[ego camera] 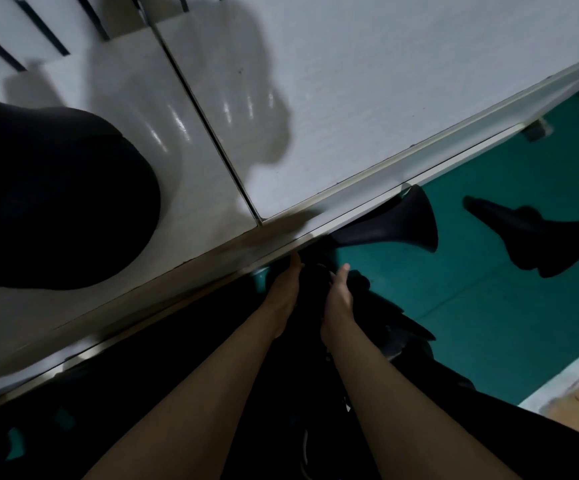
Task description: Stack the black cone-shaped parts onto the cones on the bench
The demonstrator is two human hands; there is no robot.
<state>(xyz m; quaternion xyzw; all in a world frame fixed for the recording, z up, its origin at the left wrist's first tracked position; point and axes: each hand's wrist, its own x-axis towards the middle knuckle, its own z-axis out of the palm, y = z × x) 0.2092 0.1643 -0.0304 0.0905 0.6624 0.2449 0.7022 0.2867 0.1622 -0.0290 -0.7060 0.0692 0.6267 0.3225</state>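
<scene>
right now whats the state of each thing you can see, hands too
left hand: against the black part, grip unclear
right hand: against its other side, grip unclear
black part: between both hands, below the bench edge
bench cone: sitting on the bench
near floor cone: lying on its side
far floor cone: lying on its side

Single head-worn wide-angle view, looking steeply down and rolled sideways. Close above the white bench (333, 98) across the upper left of the frame; green floor (488, 306) at right; left hand (282, 294) and right hand (338, 299) near centre, arms entering from the bottom edge.
</scene>
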